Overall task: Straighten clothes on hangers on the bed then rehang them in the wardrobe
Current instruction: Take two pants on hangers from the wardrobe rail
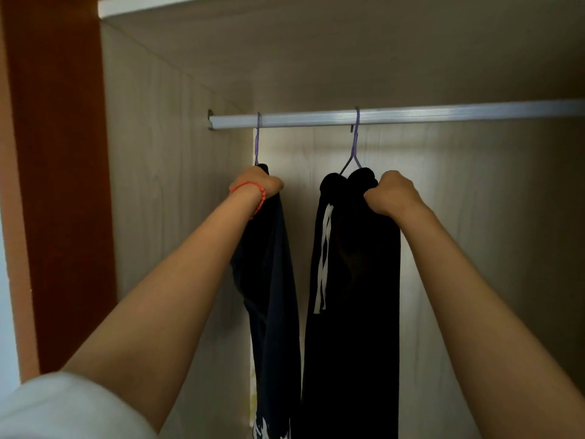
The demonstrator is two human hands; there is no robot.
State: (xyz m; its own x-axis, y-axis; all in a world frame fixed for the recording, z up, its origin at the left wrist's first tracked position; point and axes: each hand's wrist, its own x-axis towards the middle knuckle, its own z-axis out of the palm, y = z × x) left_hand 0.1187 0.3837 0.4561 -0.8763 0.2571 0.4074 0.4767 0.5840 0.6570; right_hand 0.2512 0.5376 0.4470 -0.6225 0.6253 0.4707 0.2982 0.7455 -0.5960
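Two purple hangers (354,144) hooked on one wardrobe rail (443,114), two dark garments (354,280) hanging. Left hand (258,182) fingers clenched around one garment top, right hand (391,193) gripping the other.

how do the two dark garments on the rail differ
The left garment is navy with white print near its bottom; the right garment is black with a white drawstring. The left hanger's hook is seen edge-on, the right hanger's hook at an angle. Both hang from the rail, each gripped at the top by a hand.
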